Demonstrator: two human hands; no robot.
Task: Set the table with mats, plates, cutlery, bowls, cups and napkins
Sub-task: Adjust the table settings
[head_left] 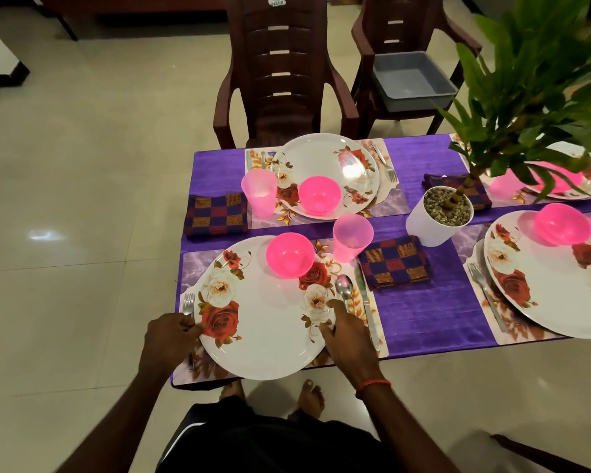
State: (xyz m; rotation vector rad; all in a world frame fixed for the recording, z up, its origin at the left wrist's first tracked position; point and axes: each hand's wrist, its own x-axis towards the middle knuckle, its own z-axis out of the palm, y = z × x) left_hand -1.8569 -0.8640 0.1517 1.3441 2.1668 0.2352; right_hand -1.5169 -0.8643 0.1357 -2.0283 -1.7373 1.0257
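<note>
A white floral plate (267,322) lies on the near mat (193,268) with a pink bowl (290,255) on its far rim. My left hand (169,336) grips the plate's left edge, beside a fork (187,303). My right hand (347,331) touches the plate's right edge, its fingers over the handle of a spoon (343,288). A knife (365,302) lies right of the spoon. A pink cup (352,237) and a checked napkin (393,262) stand beyond.
A second setting with plate (328,172), bowl, cup and napkin (215,215) lies across the purple cloth. Two more settings sit at the right. A potted plant (437,216) stands mid-table. Two brown chairs stand behind, one holding a grey tub (413,80).
</note>
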